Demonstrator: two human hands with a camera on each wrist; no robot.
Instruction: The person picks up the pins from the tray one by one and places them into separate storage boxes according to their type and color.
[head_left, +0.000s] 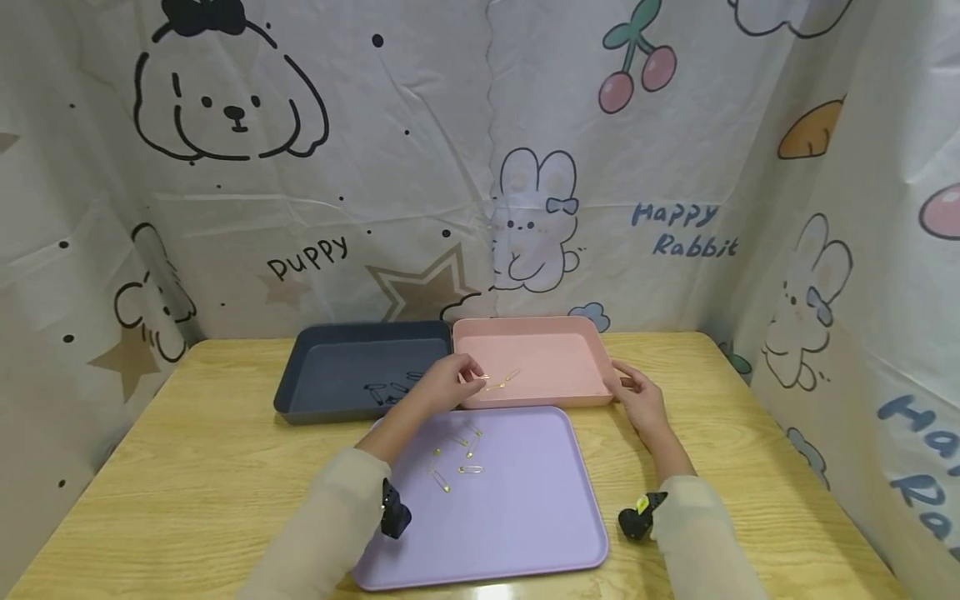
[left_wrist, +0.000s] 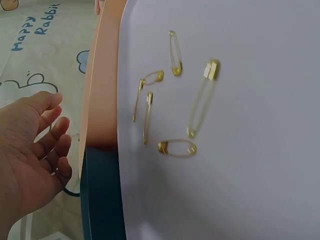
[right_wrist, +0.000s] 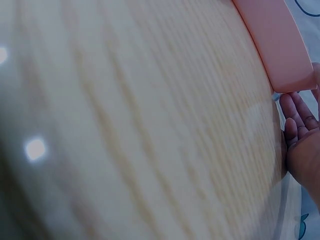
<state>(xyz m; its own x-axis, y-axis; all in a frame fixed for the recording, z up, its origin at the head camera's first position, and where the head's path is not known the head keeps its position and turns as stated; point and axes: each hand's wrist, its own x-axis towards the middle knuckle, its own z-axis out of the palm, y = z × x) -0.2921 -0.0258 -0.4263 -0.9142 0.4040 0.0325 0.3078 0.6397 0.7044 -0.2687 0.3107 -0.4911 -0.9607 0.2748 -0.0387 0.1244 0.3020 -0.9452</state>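
My left hand is over the front left corner of the pink tray, thumb and fingers loosely bent. A small gold glint shows by its fingertips; the left wrist view shows nothing between them. Gold safety pins lie in the pink tray below. My right hand rests at that tray's front right corner, its fingers touching the side. In the right wrist view, several fingers sit just under the tray's corner. Several more gold safety pins are scattered on the lilac tray.
A dark grey tray with several black safety pins adjoins the pink tray's left side. All three trays stand on a wood-grain table. A printed cloth hangs behind and at both sides.
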